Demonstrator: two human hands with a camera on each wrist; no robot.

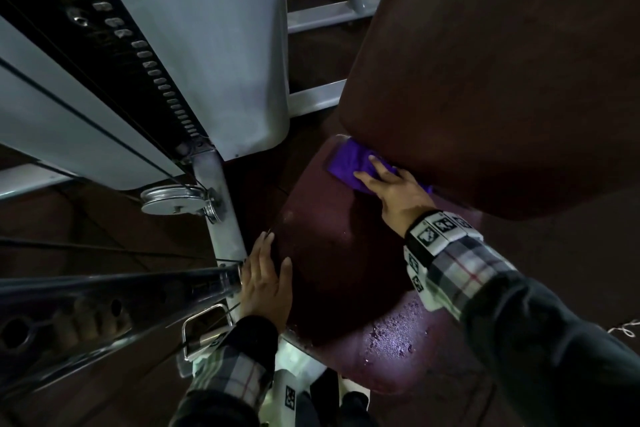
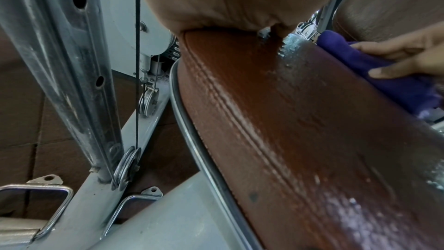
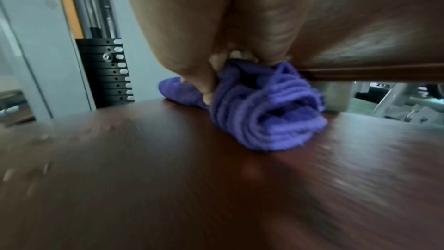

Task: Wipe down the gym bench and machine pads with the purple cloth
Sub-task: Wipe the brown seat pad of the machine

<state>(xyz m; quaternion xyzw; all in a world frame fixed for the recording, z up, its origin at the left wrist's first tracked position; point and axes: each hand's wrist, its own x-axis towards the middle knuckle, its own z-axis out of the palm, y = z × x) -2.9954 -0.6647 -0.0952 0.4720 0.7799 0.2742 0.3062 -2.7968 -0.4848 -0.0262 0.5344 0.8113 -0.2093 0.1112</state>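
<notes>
A maroon seat pad (image 1: 329, 253) lies in the middle of the head view, under a tilted maroon back pad (image 1: 502, 62). The purple cloth (image 1: 346, 163) is bunched at the seat's far edge, right where the back pad begins. My right hand (image 1: 391, 187) presses on the cloth with straight fingers. The right wrist view shows the cloth (image 3: 264, 117) folded under my fingers (image 3: 206, 83) on the seat pad (image 3: 192, 178). My left hand (image 1: 266, 277) rests flat on the seat's left edge and holds nothing. From the left wrist I see the wet seat pad (image 2: 288, 121), the cloth (image 2: 374, 67) and my right hand (image 2: 408, 58).
Wet droplets (image 1: 391, 336) shine on the seat's near part. A black weight stack (image 1: 145, 55) in a grey frame (image 1: 207, 45) stands at the left, with a pulley (image 1: 173, 201) and cable below it. A chrome bar (image 1: 104, 295) runs beside my left hand.
</notes>
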